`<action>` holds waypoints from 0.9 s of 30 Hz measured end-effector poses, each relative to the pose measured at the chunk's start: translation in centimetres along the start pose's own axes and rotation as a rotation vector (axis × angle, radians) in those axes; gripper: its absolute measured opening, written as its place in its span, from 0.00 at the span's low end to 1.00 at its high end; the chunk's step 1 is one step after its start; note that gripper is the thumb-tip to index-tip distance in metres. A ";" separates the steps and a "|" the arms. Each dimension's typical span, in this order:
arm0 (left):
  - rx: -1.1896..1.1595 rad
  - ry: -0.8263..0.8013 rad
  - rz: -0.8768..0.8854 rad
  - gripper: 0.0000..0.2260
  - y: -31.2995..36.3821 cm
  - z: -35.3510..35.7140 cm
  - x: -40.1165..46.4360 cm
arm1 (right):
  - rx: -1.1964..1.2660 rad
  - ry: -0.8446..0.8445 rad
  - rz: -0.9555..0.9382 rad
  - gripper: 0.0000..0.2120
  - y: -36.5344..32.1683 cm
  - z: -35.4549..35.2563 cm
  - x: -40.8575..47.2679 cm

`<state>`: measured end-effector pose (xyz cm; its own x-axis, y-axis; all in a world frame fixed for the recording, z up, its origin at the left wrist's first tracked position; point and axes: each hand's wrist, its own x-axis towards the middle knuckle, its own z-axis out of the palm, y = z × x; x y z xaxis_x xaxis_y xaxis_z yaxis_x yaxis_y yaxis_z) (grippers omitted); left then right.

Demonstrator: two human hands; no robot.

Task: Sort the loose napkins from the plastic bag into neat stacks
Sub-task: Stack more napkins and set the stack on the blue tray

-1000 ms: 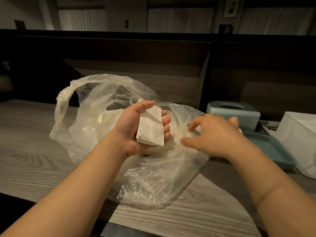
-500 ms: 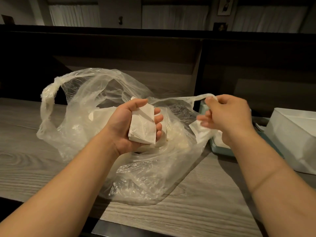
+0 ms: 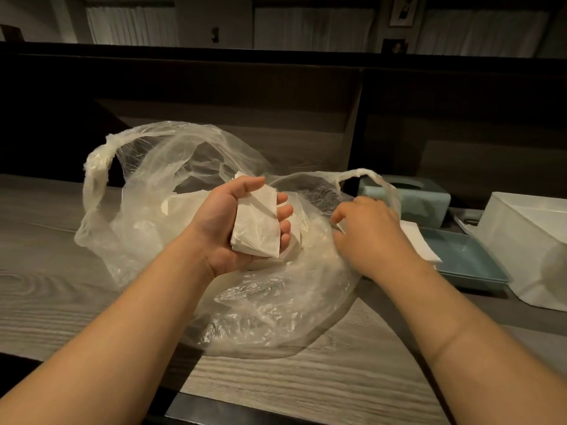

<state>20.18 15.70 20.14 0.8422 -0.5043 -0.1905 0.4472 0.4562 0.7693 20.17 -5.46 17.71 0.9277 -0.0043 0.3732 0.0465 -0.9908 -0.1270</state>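
A clear plastic bag [image 3: 147, 185] lies crumpled on the wooden table [image 3: 55, 271], with loose white napkins [image 3: 184, 204] showing through it. My left hand [image 3: 227, 231] is over the bag, palm up, and grips a small stack of folded napkins [image 3: 257, 231]. My right hand [image 3: 371, 240] is at the bag's right side with its fingers curled down. A white napkin edge [image 3: 340, 227] shows at its blurred fingertips, and I cannot see whether they grip it. More napkins [image 3: 420, 245] lie on a teal tray [image 3: 472, 268] just right of that hand.
A teal tissue box [image 3: 426, 200] stands behind the tray. A white plastic container [image 3: 527, 253] sits at the far right. A dark partition rises behind the table. The table's front edge runs under my forearms.
My right hand carried a napkin from the bag to the tray and has come back down to the bag's right side. My left hand kept holding its stack.
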 end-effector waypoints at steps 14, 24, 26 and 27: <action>0.016 0.012 0.006 0.23 0.2 -0.3 0.0 | -0.317 -0.383 0.107 0.12 -0.7 -1.9 -1.3; -0.035 -0.035 0.081 0.23 0.7 -0.8 -0.3 | 0.103 0.163 -0.018 0.12 0.8 -0.1 0.5; -0.062 -0.074 0.115 0.23 0.9 -1.0 -0.4 | 0.372 0.210 -0.018 0.14 0.0 -0.9 0.1; -0.084 -0.098 0.130 0.23 1.0 -1.1 -0.5 | 0.561 0.222 -0.006 0.10 -0.4 -1.5 -0.2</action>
<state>20.54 17.20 20.37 0.8630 -0.5044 -0.0288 0.3632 0.5796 0.7295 19.45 -5.24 19.08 0.8299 -0.0867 0.5511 0.2963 -0.7685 -0.5672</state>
